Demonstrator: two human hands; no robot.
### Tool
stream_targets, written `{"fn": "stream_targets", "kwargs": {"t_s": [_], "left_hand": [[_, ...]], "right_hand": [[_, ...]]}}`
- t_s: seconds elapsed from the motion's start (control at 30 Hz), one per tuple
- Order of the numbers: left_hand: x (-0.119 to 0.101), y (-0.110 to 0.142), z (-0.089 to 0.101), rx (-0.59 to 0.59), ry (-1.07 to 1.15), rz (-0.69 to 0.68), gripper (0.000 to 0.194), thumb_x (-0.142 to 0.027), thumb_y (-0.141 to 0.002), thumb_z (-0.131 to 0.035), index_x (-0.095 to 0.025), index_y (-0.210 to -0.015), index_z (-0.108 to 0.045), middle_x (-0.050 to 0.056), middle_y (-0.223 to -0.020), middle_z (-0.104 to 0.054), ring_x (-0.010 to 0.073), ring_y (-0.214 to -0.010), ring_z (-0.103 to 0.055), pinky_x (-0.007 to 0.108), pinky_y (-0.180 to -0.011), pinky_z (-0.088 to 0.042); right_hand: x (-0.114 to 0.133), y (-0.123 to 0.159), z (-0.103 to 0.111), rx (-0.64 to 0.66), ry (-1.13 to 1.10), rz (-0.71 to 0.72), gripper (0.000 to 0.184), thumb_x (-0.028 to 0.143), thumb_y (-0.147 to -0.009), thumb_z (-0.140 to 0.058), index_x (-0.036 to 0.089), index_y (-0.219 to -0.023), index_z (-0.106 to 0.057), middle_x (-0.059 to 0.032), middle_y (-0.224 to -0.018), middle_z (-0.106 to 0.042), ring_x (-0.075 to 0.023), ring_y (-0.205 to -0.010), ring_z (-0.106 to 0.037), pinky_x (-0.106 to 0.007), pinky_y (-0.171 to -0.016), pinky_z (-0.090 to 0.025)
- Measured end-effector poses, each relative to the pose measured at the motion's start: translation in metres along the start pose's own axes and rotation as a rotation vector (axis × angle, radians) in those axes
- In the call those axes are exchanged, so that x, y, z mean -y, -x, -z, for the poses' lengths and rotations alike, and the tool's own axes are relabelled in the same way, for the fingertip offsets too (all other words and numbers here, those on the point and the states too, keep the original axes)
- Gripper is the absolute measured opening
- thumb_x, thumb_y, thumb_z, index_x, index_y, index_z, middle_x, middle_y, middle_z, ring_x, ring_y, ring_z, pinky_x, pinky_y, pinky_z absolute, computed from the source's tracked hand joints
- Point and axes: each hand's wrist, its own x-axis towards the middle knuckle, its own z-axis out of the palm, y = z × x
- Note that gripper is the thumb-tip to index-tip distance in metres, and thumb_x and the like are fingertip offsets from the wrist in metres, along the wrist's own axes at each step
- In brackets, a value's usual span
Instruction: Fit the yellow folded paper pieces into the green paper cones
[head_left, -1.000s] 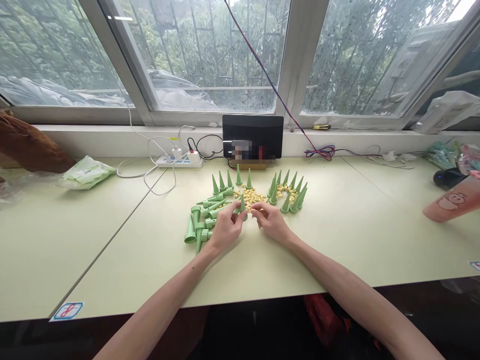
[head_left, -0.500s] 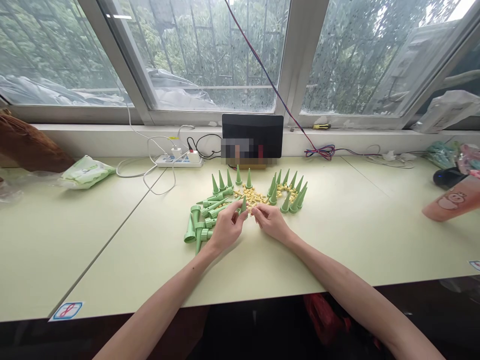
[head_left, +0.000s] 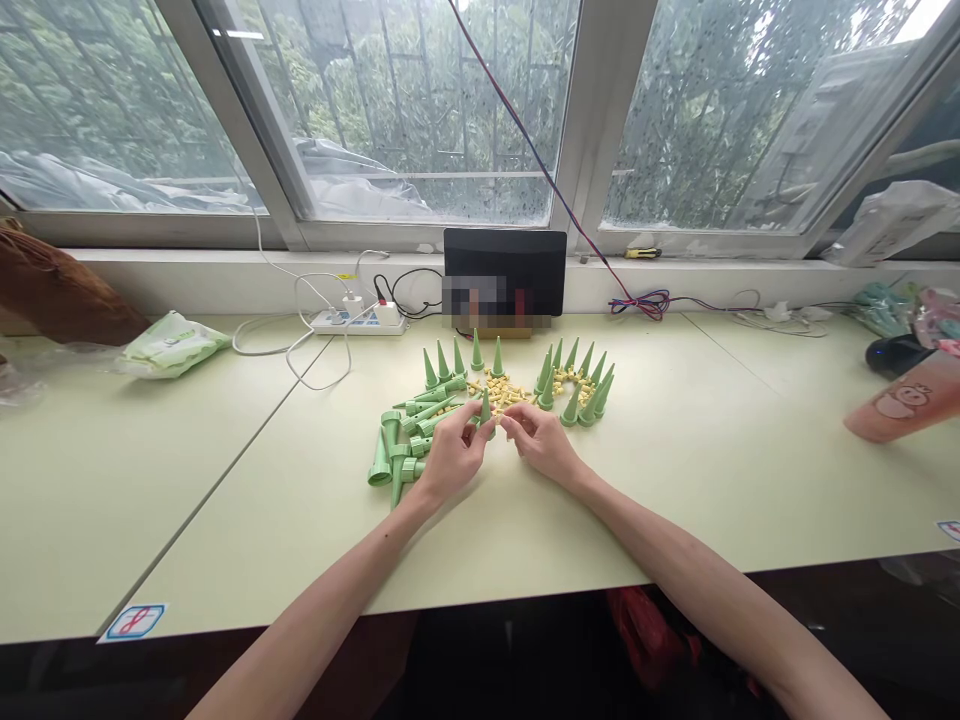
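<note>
My left hand [head_left: 459, 447] is closed around a green plastic cone spike [head_left: 485, 404], which points upward. Close beside it, my right hand [head_left: 541, 440] pinches a small pale piece near the cone's side; the fingertips hide most of it. Beyond the hands lies a pile of small yellow pegs [head_left: 510, 390]. Several green cones [head_left: 588, 408] stand upright around more yellow pegs at the right, and others stand in a row [head_left: 444, 362] behind. Left of my left hand, several green spikes with wide collars [head_left: 391, 450] lie heaped on the table.
A black tablet-like screen [head_left: 505, 270] stands at the back of the pale table [head_left: 300, 520]. A power strip [head_left: 360, 321] with white cables lies left of it. A wipes packet [head_left: 174, 345] is at the left, an orange-pink cup [head_left: 904, 396] at the right.
The cone in my left hand has shifted very slightly left and become more upright. My right fingertips have moved a little left, close to it.
</note>
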Motion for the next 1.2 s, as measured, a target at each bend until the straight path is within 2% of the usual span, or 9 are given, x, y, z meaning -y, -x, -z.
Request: {"fn": "stream_targets", "kwargs": {"t_s": [0.1, 0.23, 0.43, 0.6, 0.7, 0.9, 1.2], "left_hand": [[0.0013, -0.0004, -0.0002, -0.015, 0.002, 0.012, 0.016, -0.035, -0.093, -0.055, -0.019, -0.098, -0.059, -0.002, -0.073, -0.054, 0.006, -0.046, -0.035, 0.021, -0.043, -0.028], [0.0014, 0.0, 0.0006, -0.011, -0.015, 0.006, 0.016, -0.034, -0.093, -0.056, -0.019, -0.097, -0.06, -0.002, -0.074, -0.055, 0.006, -0.046, -0.036, 0.022, -0.044, -0.029], [0.0005, 0.0004, 0.0005, -0.006, -0.034, -0.012, 0.016, -0.034, -0.093, -0.055, -0.019, -0.097, -0.06, -0.003, -0.07, -0.053, 0.007, -0.046, -0.037, 0.022, -0.044, -0.029], [-0.0008, -0.0003, -0.0005, -0.025, -0.014, 0.017, 0.016, -0.034, -0.093, -0.056, -0.019, -0.096, -0.06, -0.004, -0.066, -0.05, 0.0067, -0.045, -0.035, 0.022, -0.043, -0.027], [-0.0009, -0.0004, -0.0006, -0.027, -0.016, 0.022, 0.015, -0.034, -0.092, -0.056, -0.019, -0.095, -0.059, -0.004, -0.065, -0.05, 0.0068, -0.044, -0.035, 0.022, -0.043, -0.027], [0.001, 0.0005, 0.0, -0.008, -0.064, -0.015, 0.015, -0.033, -0.093, -0.055, -0.019, -0.098, -0.06, -0.004, -0.069, -0.052, 0.0072, -0.046, -0.036, 0.022, -0.045, -0.029], [0.0017, 0.0014, 0.0004, 0.008, -0.07, -0.031, 0.015, -0.032, -0.093, -0.055, -0.019, -0.1, -0.061, -0.005, -0.062, -0.046, 0.0081, -0.047, -0.033, 0.023, -0.047, -0.027]], "right_hand": [[0.0028, 0.0009, 0.0003, -0.013, -0.054, 0.021, 0.03, 0.047, -0.091, -0.06, 0.018, -0.099, -0.061, -0.0011, -0.075, -0.061, -0.0116, -0.052, -0.05, -0.026, -0.051, -0.043], [0.0043, 0.0005, 0.0005, 0.005, -0.058, 0.037, 0.029, 0.047, -0.091, -0.059, 0.018, -0.093, -0.06, -0.0014, -0.072, -0.06, -0.012, -0.052, -0.05, -0.026, -0.051, -0.044], [0.0039, -0.0006, 0.0009, 0.019, -0.014, 0.013, 0.037, 0.051, -0.094, -0.051, 0.019, -0.08, -0.061, 0.0003, -0.062, -0.057, -0.0121, -0.051, -0.049, -0.026, -0.052, -0.044], [0.0025, 0.0002, 0.0002, 0.012, -0.042, 0.01, 0.032, 0.049, -0.091, -0.058, 0.018, -0.097, -0.063, -0.0017, -0.074, -0.062, -0.0115, -0.051, -0.05, -0.026, -0.05, -0.044], [0.0026, 0.0003, -0.0002, 0.013, -0.051, 0.015, 0.031, 0.049, -0.091, -0.057, 0.019, -0.096, -0.062, -0.0023, -0.076, -0.061, -0.0117, -0.052, -0.05, -0.027, -0.05, -0.044], [0.0021, -0.0002, 0.0003, 0.024, -0.037, 0.01, 0.03, 0.048, -0.093, -0.054, 0.018, -0.088, -0.06, -0.0005, -0.067, -0.058, -0.0127, -0.054, -0.051, -0.026, -0.052, -0.044], [-0.002, -0.0005, 0.0002, 0.025, 0.018, 0.005, 0.035, 0.049, -0.095, -0.05, 0.019, -0.078, -0.058, 0.0029, -0.054, -0.049, -0.0128, -0.05, -0.043, -0.026, -0.05, -0.037]]}}
